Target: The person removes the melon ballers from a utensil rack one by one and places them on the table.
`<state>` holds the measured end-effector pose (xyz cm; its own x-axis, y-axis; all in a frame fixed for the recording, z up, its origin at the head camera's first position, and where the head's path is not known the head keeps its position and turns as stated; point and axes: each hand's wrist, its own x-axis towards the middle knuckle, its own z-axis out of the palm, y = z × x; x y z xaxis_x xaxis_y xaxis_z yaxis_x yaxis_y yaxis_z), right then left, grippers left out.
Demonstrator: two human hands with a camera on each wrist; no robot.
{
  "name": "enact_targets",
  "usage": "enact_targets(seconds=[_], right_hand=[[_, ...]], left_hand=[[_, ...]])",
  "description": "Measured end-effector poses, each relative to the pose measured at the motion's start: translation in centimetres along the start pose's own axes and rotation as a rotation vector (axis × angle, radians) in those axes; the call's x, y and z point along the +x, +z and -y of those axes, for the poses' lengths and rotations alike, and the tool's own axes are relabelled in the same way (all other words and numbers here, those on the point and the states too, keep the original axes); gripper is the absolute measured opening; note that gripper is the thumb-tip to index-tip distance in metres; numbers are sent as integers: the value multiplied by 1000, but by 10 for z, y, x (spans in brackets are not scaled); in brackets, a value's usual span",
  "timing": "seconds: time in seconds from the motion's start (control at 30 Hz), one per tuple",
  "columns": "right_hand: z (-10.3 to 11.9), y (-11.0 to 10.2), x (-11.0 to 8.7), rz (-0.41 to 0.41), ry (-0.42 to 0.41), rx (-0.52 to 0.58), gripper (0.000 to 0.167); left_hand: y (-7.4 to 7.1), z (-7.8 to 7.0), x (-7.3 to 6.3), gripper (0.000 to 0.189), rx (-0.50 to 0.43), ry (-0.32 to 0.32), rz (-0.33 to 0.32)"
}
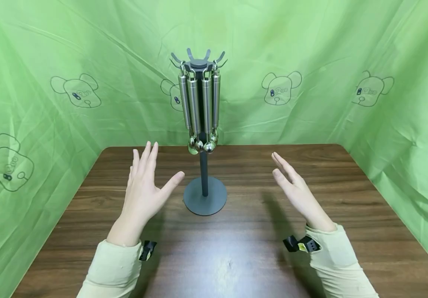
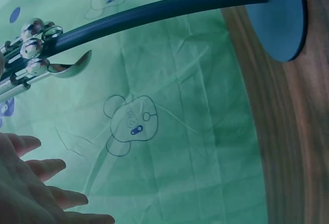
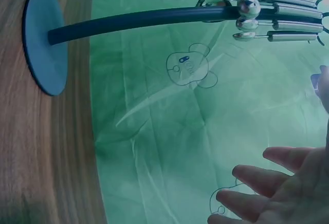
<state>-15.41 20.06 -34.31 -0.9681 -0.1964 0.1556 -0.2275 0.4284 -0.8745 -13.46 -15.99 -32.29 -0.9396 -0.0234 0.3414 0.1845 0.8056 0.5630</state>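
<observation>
Standing between 2 relaxed, empty hands (image 1: 141,189) (image 1: 300,193) (fingers extended), the utensil rack (image 1: 204,174) is nearer the left.

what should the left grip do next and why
I'd probably ease the left grip toward the hanging metal utensils: that grip is open, holding nothing, and in the head view it looks closer to the stand than the right grip.

Right hand (image 3: 298,193) (outspread), apart from utensil stand (image 3: 149,18).
</observation>
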Motion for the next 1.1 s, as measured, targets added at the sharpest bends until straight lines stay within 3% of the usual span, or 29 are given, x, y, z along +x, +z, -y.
enact_targets(seconds=[0.5,0.8,1.1], right_hand=[[24,-1,25,-33,-95,164,51],[40,0,38,-43,-147,315,51],[61,0,50,-51,-206,358,44]], left_hand=[[-14,-17,18,86,-61,66,-52],[-22,-26,30,84,-107,163,-94],[-32,-39,44,80,-77,281,-108]])
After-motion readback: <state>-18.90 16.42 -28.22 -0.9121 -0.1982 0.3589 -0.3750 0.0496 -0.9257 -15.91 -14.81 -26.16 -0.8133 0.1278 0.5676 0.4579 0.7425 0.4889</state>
